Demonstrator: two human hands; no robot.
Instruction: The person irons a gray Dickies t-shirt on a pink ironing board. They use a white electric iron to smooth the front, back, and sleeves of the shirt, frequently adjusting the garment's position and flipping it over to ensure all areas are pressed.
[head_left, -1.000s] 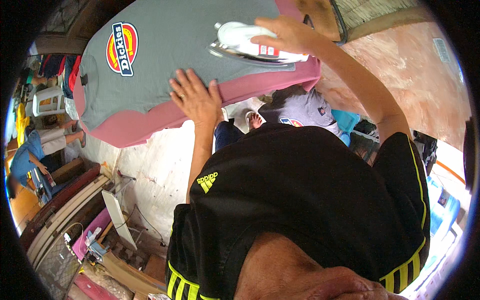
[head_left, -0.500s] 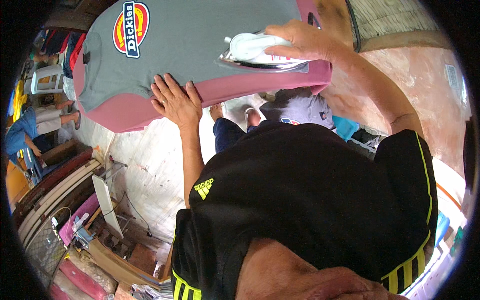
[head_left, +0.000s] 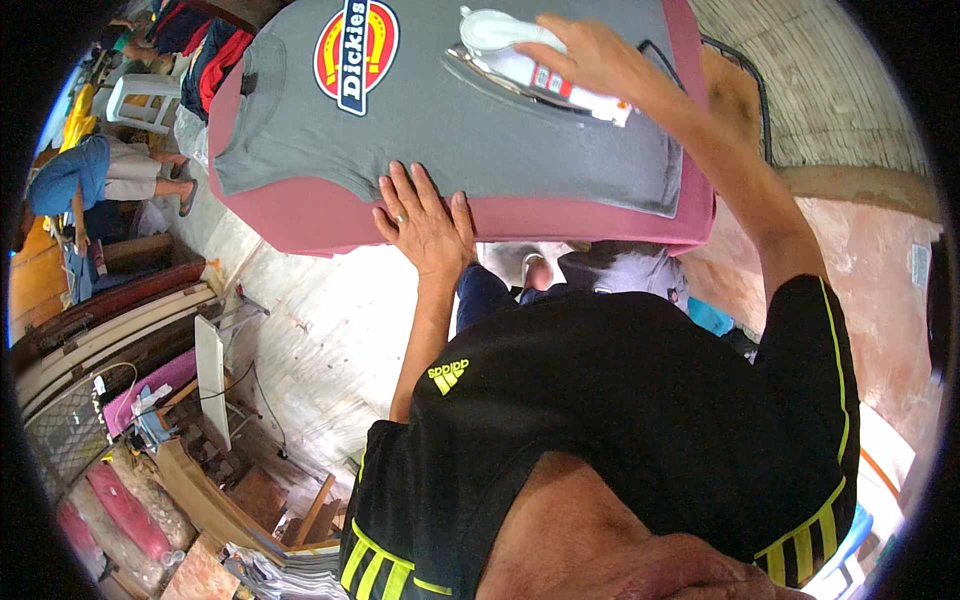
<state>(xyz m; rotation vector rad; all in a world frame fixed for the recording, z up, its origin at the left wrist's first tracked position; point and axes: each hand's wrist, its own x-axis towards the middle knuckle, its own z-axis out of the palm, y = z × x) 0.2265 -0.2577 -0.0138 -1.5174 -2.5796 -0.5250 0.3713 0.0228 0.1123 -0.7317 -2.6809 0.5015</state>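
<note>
Right fingers [head_left: 550,63] grip iron [head_left: 496,32], shifted inward from grey shirt [head_left: 490,150] edge.

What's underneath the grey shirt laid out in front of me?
Pink cloth shows past the near edge and right end of the grey shirt, which appears to lie on it. Whatever is beneath the shirt's middle is covered, so I can't tell.

From my remote seat I count one iron [head_left: 520,66], one grey shirt [head_left: 440,120] on one pink-covered worktop [head_left: 285,220], one white stool [head_left: 120,98] and one person in blue [head_left: 75,175].
</note>
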